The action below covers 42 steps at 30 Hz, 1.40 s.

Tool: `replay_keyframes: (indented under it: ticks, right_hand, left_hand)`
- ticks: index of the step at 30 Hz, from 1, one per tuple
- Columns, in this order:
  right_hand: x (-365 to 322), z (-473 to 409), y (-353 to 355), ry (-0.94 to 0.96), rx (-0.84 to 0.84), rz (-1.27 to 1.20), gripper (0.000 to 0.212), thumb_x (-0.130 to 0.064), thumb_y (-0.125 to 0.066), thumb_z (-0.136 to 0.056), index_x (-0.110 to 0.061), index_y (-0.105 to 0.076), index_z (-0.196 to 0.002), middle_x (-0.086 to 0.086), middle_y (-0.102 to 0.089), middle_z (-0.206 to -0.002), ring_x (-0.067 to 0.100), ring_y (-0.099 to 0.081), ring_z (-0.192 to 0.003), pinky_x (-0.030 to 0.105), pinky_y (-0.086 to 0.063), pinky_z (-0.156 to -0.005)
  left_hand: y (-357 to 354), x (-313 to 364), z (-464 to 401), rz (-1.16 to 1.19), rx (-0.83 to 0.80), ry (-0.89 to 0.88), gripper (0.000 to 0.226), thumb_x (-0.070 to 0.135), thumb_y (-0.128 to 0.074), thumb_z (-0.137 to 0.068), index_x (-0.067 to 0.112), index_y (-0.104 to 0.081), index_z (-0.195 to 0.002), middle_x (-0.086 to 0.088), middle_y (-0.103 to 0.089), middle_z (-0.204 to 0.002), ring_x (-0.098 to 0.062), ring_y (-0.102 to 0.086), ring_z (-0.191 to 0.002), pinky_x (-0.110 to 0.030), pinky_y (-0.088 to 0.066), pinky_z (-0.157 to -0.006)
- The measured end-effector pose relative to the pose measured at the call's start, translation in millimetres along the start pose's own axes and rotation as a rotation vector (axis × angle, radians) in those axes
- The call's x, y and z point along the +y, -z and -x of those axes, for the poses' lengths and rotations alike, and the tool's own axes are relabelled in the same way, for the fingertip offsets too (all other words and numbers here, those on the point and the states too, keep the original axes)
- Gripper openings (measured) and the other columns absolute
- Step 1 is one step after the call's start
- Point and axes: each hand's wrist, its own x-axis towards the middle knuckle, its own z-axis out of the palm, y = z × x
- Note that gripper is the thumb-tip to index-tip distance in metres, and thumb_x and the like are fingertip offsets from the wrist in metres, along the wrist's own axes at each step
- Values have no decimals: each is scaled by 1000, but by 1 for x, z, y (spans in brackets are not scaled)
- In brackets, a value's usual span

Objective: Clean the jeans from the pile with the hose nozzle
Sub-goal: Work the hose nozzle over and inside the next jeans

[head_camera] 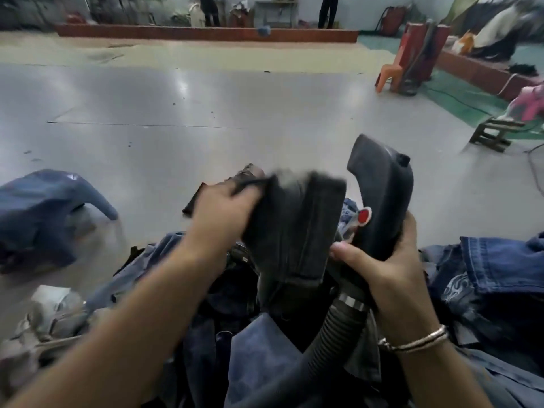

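Holding dark jeans (294, 228) up over the pile (212, 343), the left hand (226, 213) has its fingers curled tight on one end of the cloth. The right hand (391, 269) is wrapped around the neck of the nozzle (379, 195), thumb across the front. The nozzle stands just right of the jeans, close by them, with its mouth pointing up and away. A ribbed hose (335, 334) runs down from it into the pile. A red button (364, 215) sits on the nozzle's side that faces the jeans.

To do this step well, I think the nozzle's mouth should tip toward the jeans and slide along the cloth in slow, even strokes. The left hand should pull the cloth flat and tight so it does not bunch up. Turn the jeans over after, so both sides get done.

Some things are hard to see. The jeans are blurry, so I cannot tell which part the left hand holds. The fingertips are tucked behind the cloth. I cannot tell if the nozzle touches the jeans. Where the hose ends is hidden under the pile. More blue jeans (44, 213) lie on the floor (206, 113), well left of the pile, blurry too. The pile is cut off at the bottom edge.
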Motion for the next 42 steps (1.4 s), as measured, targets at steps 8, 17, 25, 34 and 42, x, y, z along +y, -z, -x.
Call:
replay_keyframes:
  ticks: [8, 17, 25, 34, 42]
  right_hand:
    - [58, 31, -15, -212, 10, 113, 101, 6, -83, -65, -32, -28, -142, 5, -63, -104, 11, -70, -91, 31, -59, -76]
    - [72, 31, -13, -237, 91, 284, 97, 8, -71, -72, -33, -25, -146, 0, -64, -105, 14, -68, -91, 30, -57, -81]
    - [51, 22, -2, -341, -9, 43, 70, 14, -65, -69, -31, -51, -121, -9, -69, -71, 5, -66, -63, 18, -52, -55]
    - [41, 26, 5, -378, -114, -126, 55, 5, -61, -56, -14, -53, -107, -6, -68, -70, 9, -65, -61, 20, -52, -53]
    - [51, 25, 6, -347, -136, -10, 68, 20, -64, -73, -19, -48, -126, -1, -73, -88, 16, -70, -79, 25, -56, -65]
  left_hand:
    - [-17, -96, 62, 283, -260, 561, 30, 15, -66, -77, -5, -72, -98, -32, -68, -99, -35, -69, -87, -40, -57, -83]
    - [-20, -125, 64, 373, -425, 539, 44, 33, -56, -80, 5, -70, -111, -20, -68, -114, -30, -65, -108, -41, -50, -98]
    - [-11, -120, 56, 559, -575, 695, 43, 33, -54, -83, 5, -70, -112, -16, -67, -118, -25, -66, -108, -33, -55, -90]
    - [-2, -117, 68, 556, -721, 532, 36, 26, -62, -81, 0, -70, -105, -16, -69, -100, -21, -67, -90, -28, -53, -84]
    - [0, -121, 76, 525, -611, 375, 19, 21, -75, -74, 15, -70, -92, -11, -64, -93, -16, -61, -86, -24, -52, -75]
